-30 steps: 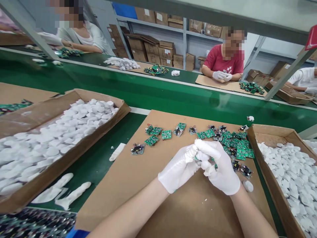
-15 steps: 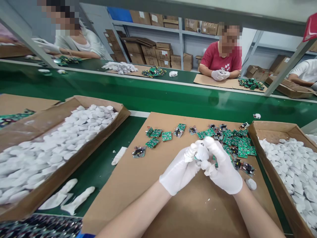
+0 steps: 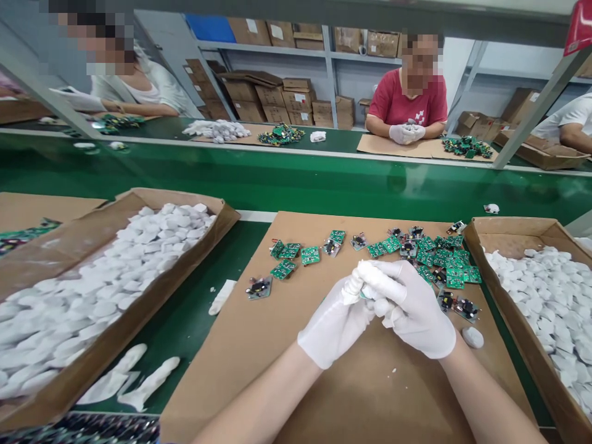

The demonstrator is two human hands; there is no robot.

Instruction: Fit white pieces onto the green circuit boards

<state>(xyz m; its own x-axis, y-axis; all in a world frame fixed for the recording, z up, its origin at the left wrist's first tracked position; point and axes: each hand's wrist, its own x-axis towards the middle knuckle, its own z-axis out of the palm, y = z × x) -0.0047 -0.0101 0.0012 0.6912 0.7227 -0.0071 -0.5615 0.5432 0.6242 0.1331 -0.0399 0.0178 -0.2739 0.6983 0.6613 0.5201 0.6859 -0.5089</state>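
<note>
My left hand (image 3: 333, 317), in a white glove, pinches a small green circuit board covered by a white lump (image 3: 369, 292); only a sliver of green shows at its edge. My right hand (image 3: 409, 308), gloved too, is closed over the same piece, its fingers laid across the top and meeting the left fingertips. Much of the piece is hidden by the fingers. Just beyond the hands, bare green circuit boards (image 3: 456, 277) lie in a loose pile on the cardboard sheet (image 3: 259, 376). A rounded white lump (image 3: 472, 337) rests beside my right wrist.
Cardboard trays full of white lumps flank me, a left tray (image 3: 185, 271) and a right tray (image 3: 509, 308). White finger-shaped scraps (image 3: 150, 382) lie on the green bench. Past the green divider (image 3: 296, 179), a person in red (image 3: 409, 102) and other people work at a far bench.
My right fingers have moved left and down over the white lump, which is now mostly covered. My left hand keeps its hold. The camera view has shifted slightly.
</note>
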